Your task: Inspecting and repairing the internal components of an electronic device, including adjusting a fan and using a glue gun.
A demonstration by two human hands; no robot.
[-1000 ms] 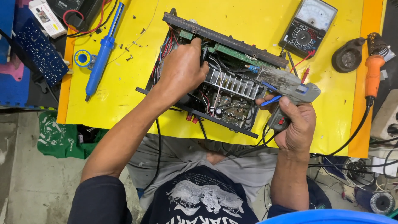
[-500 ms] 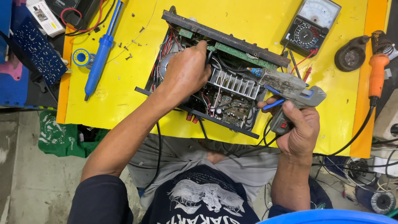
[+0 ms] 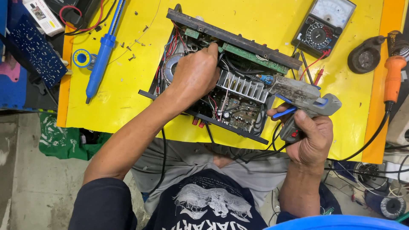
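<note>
Not much had moved since the moment before: the glue gun (image 3: 300,96) sat a tiny bit higher over the open box, and the left hand (image 3: 195,76) stayed in the same spot inside it.

The left hand lay palm down inside the open music box (image 3: 232,81), a black metal case full of wires and small parts. Its fingers were bent and pushed down among the wires near the back wall. The fingertips were hidden, so it could not be told if they pinched something.

The right hand (image 3: 310,138) was closed tight around the handle of the glue gun. The gun was grey and dirty, with a blue trigger. One finger lay on the trigger. Its nose pointed left, at the silver metal fins (image 3: 243,86) in the middle of the box, and sat just beside them.

The box rested on a yellow table (image 3: 119,93), close to the person's lap. A blue soldering iron (image 3: 102,53) lay to the left, next to a small blue roll of wire (image 3: 81,58). A black meter with a dial (image 3: 323,27) sat at the back right. An orange tool (image 3: 394,72) lay at the far right edge. A few little screws (image 3: 134,49) were scattered near the blue iron.
</note>
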